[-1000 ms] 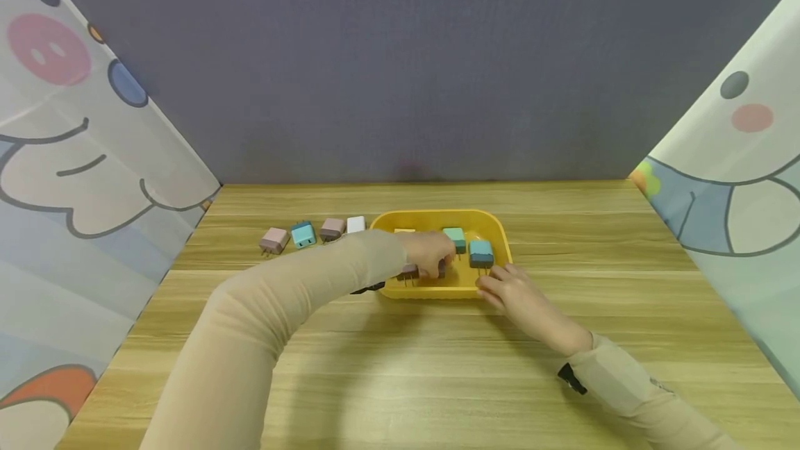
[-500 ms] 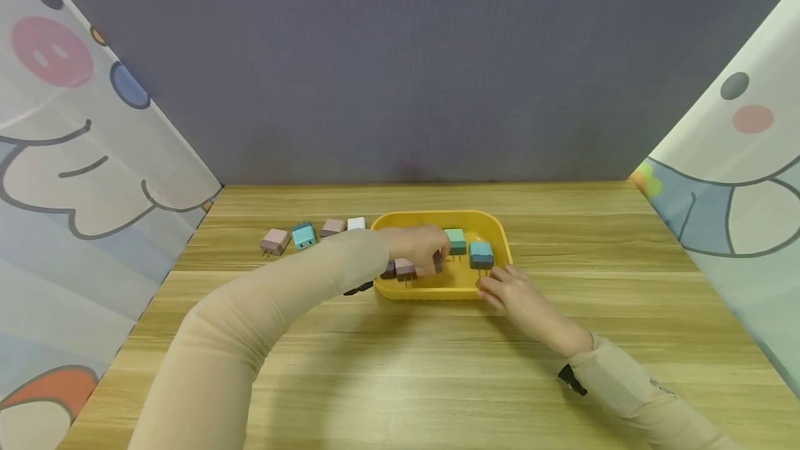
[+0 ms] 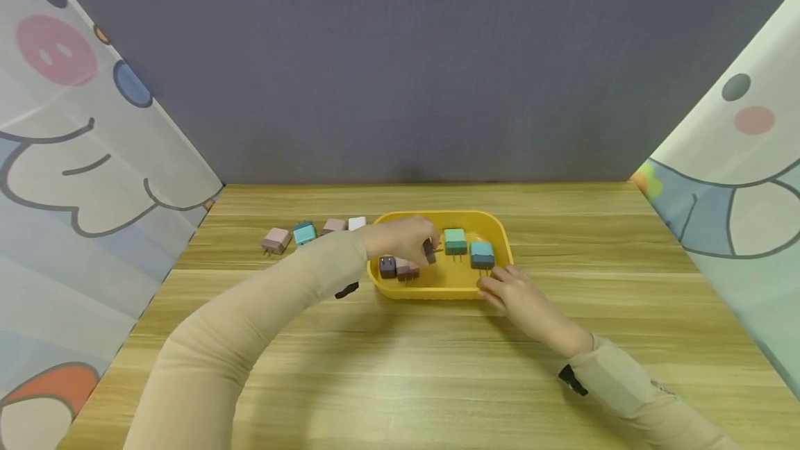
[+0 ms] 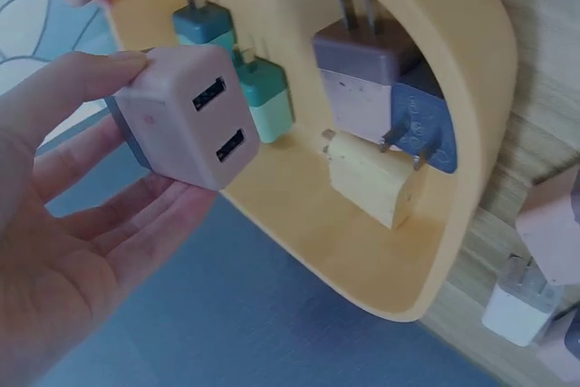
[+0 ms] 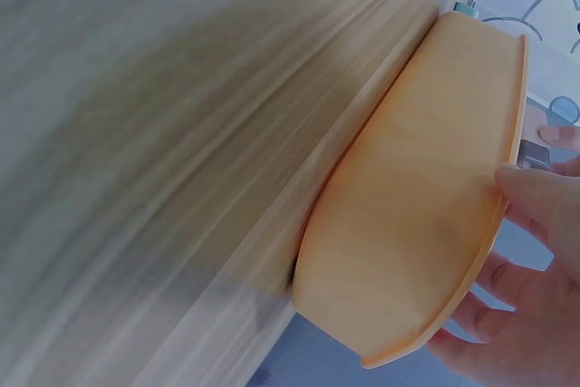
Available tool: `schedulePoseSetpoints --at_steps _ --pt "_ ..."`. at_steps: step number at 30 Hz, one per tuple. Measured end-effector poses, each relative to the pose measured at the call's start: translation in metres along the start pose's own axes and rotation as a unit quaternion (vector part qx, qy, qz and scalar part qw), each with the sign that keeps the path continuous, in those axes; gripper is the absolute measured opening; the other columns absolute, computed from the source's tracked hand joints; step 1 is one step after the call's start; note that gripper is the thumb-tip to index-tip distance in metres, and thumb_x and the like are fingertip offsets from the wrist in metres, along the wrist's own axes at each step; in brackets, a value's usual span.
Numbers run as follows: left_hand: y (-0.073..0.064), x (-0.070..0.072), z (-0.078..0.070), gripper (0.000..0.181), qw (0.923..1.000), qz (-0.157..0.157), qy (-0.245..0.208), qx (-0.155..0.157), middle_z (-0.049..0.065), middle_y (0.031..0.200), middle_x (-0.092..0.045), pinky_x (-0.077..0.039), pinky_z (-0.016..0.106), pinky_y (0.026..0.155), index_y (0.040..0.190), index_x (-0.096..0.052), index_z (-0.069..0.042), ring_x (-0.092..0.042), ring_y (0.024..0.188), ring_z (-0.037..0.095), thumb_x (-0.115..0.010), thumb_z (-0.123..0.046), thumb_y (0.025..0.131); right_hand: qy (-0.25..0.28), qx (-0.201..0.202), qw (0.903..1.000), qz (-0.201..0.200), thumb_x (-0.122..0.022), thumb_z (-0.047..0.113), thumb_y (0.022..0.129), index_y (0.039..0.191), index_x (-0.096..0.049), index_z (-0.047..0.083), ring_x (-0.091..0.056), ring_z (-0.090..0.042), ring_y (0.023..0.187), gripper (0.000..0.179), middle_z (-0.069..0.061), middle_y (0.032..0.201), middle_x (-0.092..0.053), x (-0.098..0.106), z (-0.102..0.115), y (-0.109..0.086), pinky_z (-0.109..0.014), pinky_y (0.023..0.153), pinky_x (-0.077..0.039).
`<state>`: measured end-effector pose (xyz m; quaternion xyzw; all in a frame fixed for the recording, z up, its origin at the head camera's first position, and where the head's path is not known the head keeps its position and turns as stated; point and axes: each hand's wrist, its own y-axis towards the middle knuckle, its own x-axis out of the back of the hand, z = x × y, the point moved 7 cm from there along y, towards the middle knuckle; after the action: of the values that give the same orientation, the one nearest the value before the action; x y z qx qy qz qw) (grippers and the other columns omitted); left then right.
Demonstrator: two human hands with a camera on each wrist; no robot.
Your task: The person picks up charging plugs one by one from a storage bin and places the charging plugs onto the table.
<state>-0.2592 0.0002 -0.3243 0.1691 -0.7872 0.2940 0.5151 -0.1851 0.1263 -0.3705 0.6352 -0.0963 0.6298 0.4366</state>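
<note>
My left hand (image 3: 403,238) pinches a pink USB charger (image 4: 186,120) with a dark base over the left half of a yellow plastic bin (image 3: 437,294). Its two USB ports face the left wrist camera. At the bin's front right corner, my right hand (image 3: 531,307) holds the rim between thumb and fingers. Inside lie a green charger (image 3: 455,242), a blue charger (image 3: 482,255), another pink charger (image 3: 407,269) and a dark blue charger (image 3: 387,267). The left wrist view also shows a cream charger (image 4: 367,174) in there, hidden by my left hand in the head view.
Left of the bin, a row of chargers lies on the wooden table (image 3: 387,380): a pink one (image 3: 276,240), a light blue one (image 3: 304,233), another pink one (image 3: 334,226) and a white one (image 3: 357,223). A grey wall (image 3: 406,75) stands behind.
My left hand has risen from the bin floor and moved left, lifting the pink charger, whose prongs now point right. The dark blue charger has come into view. My right hand stays put.
</note>
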Motion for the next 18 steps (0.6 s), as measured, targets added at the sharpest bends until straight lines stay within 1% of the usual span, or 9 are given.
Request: schedulePoseSetpoints --at_steps 3,6,9,11,14,16,18 --pt "-0.005 0.003 0.000 0.010 0.9999 -0.010 -0.007 -0.005 0.002 0.076 -0.055 -0.035 0.019 0.057 0.086 -0.062 -0.003 -0.041 0.063 0.008 -0.062 -0.007 0.077 -0.001 0.002 1.0000 -0.002 -0.066 0.010 0.076 0.086 -0.064 0.007 -0.043 -0.013 0.068 0.010 0.001 0.075 -0.051 0.000 0.000 0.000 -0.044 0.072 -0.043" --pt "-0.011 0.007 -0.001 0.013 0.9996 -0.020 -0.017 -0.002 0.002 0.084 -0.060 -0.041 0.020 0.062 0.089 -0.063 -0.004 -0.049 0.068 0.008 -0.063 -0.007 0.077 -0.003 0.002 1.0000 0.000 -0.066 0.010 0.076 0.086 -0.064 0.006 -0.043 -0.013 0.068 0.010 0.001 0.075 -0.051 0.000 0.001 0.001 -0.044 0.073 -0.043" --pt "-0.018 0.010 0.000 0.018 0.9993 -0.027 -0.019 0.014 0.003 0.089 -0.061 -0.044 0.021 0.066 0.094 -0.063 -0.004 -0.053 0.074 0.011 -0.065 -0.009 0.077 -0.005 0.000 1.0000 0.007 -0.066 0.010 0.077 0.087 -0.064 0.006 -0.043 -0.013 0.068 0.010 0.001 0.076 -0.051 -0.001 0.001 0.001 -0.044 0.074 -0.044" --pt "-0.023 0.013 0.001 0.022 0.9990 -0.036 -0.019 0.019 0.005 0.091 -0.062 -0.045 0.022 0.067 0.097 -0.063 -0.003 -0.055 0.077 0.013 -0.067 -0.010 0.077 -0.006 -0.003 0.9999 0.010 -0.065 0.010 0.078 0.087 -0.064 0.006 -0.043 -0.013 0.068 0.011 0.001 0.076 -0.051 -0.001 0.001 0.001 -0.045 0.075 -0.044" --pt "-0.032 0.016 0.003 0.027 0.9983 -0.050 -0.015 0.026 0.007 0.094 -0.062 -0.046 0.021 0.068 0.100 -0.064 -0.002 -0.054 0.082 0.014 -0.069 -0.012 0.075 -0.007 -0.003 0.9999 0.010 -0.065 0.010 0.078 0.087 -0.064 0.006 -0.042 -0.013 0.068 0.010 0.001 0.075 -0.051 -0.001 0.001 0.001 -0.044 0.074 -0.044" --pt "-0.037 0.017 0.005 0.026 0.9978 -0.057 -0.021 0.027 0.008 0.092 -0.061 -0.045 0.020 0.066 0.099 -0.064 -0.001 -0.053 0.081 0.015 -0.069 -0.010 0.075 -0.007 -0.002 0.9999 0.007 -0.065 0.010 0.077 0.087 -0.064 0.006 -0.041 -0.013 0.067 0.010 0.001 0.075 -0.051 -0.001 0.001 0.001 -0.043 0.072 -0.044" --pt "-0.041 0.018 0.008 0.023 0.9971 -0.060 -0.030 0.035 0.007 0.090 -0.060 -0.043 0.020 0.063 0.097 -0.064 -0.001 -0.050 0.078 0.015 -0.067 -0.007 0.075 -0.006 -0.002 1.0000 0.004 -0.065 0.010 0.077 0.086 -0.064 0.006 -0.040 -0.013 0.067 0.010 0.001 0.075 -0.051 0.000 0.001 0.001 -0.042 0.071 -0.043"
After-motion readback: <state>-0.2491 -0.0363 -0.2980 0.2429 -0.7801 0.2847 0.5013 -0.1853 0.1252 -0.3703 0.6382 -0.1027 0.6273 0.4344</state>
